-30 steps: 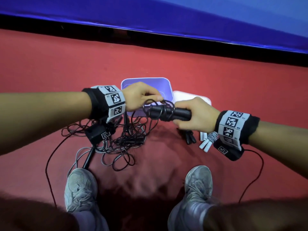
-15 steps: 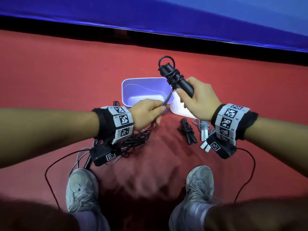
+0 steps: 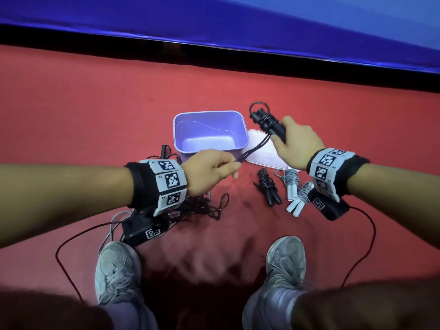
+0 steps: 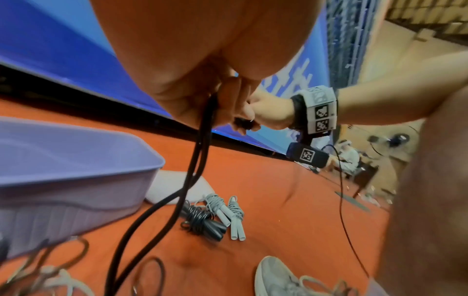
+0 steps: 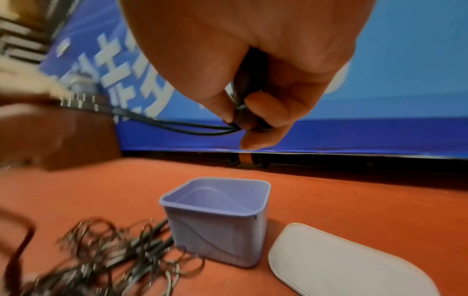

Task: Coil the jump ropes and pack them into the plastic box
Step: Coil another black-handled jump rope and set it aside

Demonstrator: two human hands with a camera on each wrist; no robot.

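Red carpet fills the head view, with a blue banner along the top edge of the frame. Right of centre the right hand is closed around the black handles, whose long axis tilts up and to the left, the wound end pointing toward the upper left above the lavender plastic box. From the handles a doubled black rope runs taut down and left to the left hand, which pinches it at the fingertips just in front of the box's near wall; the left hand is the nearer to the loose tangle at lower left of centre, so the next turn probably comes from it. A coiled black rope and coiled grey ropes lie on the carpet right of centre, beside the white lid; the box looks empty. Seen from the left wrist, the left hand's fingers curl round the doubled rope, which drops away to the lower left past the box rim, with the right hand just beyond. Seen from the right wrist, the right hand's fingers wrap the dark handles, two strands leaving toward the left edge, and the box stands below with the lid at lower right.
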